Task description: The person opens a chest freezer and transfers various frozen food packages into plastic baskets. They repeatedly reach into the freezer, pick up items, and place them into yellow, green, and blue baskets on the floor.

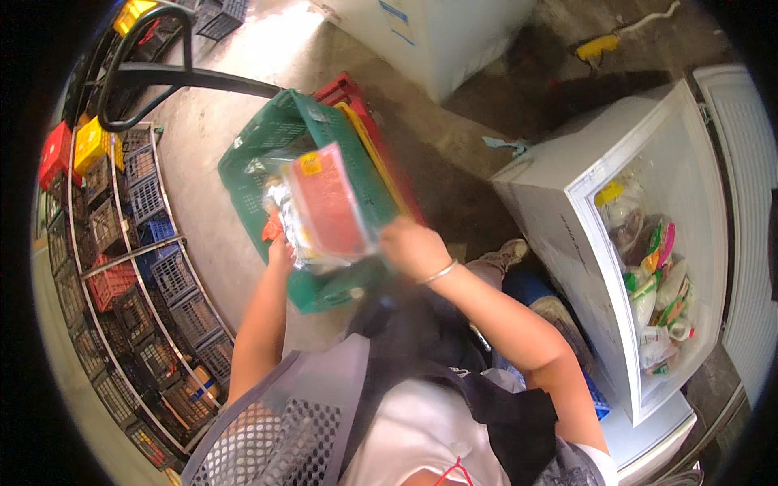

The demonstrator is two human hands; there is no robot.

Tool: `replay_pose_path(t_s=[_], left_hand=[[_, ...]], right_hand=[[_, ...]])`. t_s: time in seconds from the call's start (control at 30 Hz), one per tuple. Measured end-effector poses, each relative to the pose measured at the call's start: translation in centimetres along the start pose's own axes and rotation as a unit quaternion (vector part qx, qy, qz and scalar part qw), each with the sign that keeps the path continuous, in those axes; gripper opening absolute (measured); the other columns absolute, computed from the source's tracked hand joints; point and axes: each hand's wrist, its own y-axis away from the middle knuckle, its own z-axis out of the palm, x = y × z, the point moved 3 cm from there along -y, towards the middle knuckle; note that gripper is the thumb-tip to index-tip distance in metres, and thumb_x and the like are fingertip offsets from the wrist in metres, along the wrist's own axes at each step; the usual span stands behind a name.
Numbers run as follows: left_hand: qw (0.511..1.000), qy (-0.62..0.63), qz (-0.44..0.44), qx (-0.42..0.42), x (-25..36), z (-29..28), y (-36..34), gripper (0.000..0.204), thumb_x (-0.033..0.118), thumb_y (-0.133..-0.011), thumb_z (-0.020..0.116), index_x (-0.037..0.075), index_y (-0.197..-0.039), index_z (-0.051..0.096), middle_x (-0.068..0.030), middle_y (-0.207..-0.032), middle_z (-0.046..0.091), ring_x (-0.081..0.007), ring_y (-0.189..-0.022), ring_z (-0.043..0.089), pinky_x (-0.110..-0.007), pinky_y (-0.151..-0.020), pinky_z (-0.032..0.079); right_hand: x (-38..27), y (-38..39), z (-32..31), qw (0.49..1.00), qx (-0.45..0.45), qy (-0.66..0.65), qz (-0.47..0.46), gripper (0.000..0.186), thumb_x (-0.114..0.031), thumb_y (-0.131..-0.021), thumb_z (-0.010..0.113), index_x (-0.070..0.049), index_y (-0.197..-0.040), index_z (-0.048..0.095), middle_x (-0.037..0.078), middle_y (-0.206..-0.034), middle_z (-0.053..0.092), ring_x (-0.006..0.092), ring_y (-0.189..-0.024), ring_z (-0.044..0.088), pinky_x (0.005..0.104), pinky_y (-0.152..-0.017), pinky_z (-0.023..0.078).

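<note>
A green plastic crate (316,292) stands tilted before me on red and yellow crates or a cart (340,93). Over it, my left hand (279,251) grips a bundle of clear-wrapped packages (288,215) with silvery and orange parts, at their lower left. My right hand (409,247) is curled at the right edge of a flat, clear package with reddish contents (328,211) and a yellow label. The right fingers are slightly blurred.
An open white chest freezer (551,227) holding bagged goods is on my right; another white appliance (429,40) stands ahead. Racks of stacked crates (170,275) run along the left, beside a black trolley handle (150,73). A yellow tool (596,49) lies on the floor (203,186).
</note>
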Motion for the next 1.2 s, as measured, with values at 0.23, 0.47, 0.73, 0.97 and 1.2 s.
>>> replay_pose_path(t_s=[0.23,0.47,0.73,0.97,1.2], left_hand=[[0.9,-0.292,0.321,-0.042,-2.0,18.0,12.6,0.02,0.013,-0.082,0.053,0.001,-0.099,0.051,-0.009,-0.093,0.053,-0.0169,-0.083,0.051,-0.031,-0.072,0.042],[0.482,-0.201,0.733,-0.435,0.1,43.9,46.0,0.024,0.001,-0.067,0.063,0.005,-0.088,0.052,-0.0098,-0.079,0.054,-0.0252,-0.073,0.053,-0.033,-0.068,0.043],[-0.017,-0.633,0.677,-0.375,-18.0,79.4,51.6,0.03,0.017,-0.071,0.062,0.01,-0.1,0.059,-0.0091,-0.1,0.056,-0.027,-0.097,0.053,-0.037,-0.082,0.043],[-0.059,-0.705,0.687,-0.167,-22.6,87.8,33.9,0.028,0.017,-0.072,0.063,0.01,-0.099,0.062,-0.0088,-0.116,0.052,-0.0218,-0.107,0.049,-0.037,-0.094,0.037],[-0.235,-0.755,0.571,-0.219,-21.3,84.6,36.6,0.022,0.019,-0.079,0.05,0.007,-0.091,0.064,-0.0116,-0.084,0.063,-0.0291,-0.084,0.06,-0.039,-0.073,0.046]], right_hand=[[10.9,14.2,-7.8,0.982,0.033,-0.177,0.05,0.016,-0.019,-0.079,0.056,-0.005,-0.083,0.061,0.013,-0.083,0.059,0.0284,-0.08,0.058,0.035,-0.071,0.046],[35.1,36.8,-22.8,0.829,0.375,-0.152,0.386,0.017,-0.018,-0.078,0.059,-0.004,-0.087,0.06,0.011,-0.084,0.061,0.0254,-0.078,0.058,0.0318,-0.071,0.045],[59.1,39.2,-18.3,0.911,-0.052,0.08,0.402,0.057,-0.021,-0.065,0.07,-0.01,-0.116,0.048,0.016,-0.124,0.043,0.0344,-0.108,0.047,0.0411,-0.087,0.041],[64.3,35.9,-14.1,0.912,0.061,0.05,0.402,0.054,-0.021,-0.067,0.065,-0.011,-0.117,0.048,0.017,-0.108,0.056,0.0346,-0.1,0.054,0.0407,-0.084,0.043],[56.3,38.1,-16.3,0.92,0.013,0.087,0.381,0.056,-0.022,-0.066,0.065,-0.01,-0.117,0.047,0.017,-0.114,0.053,0.0316,-0.101,0.054,0.0385,-0.086,0.042]])
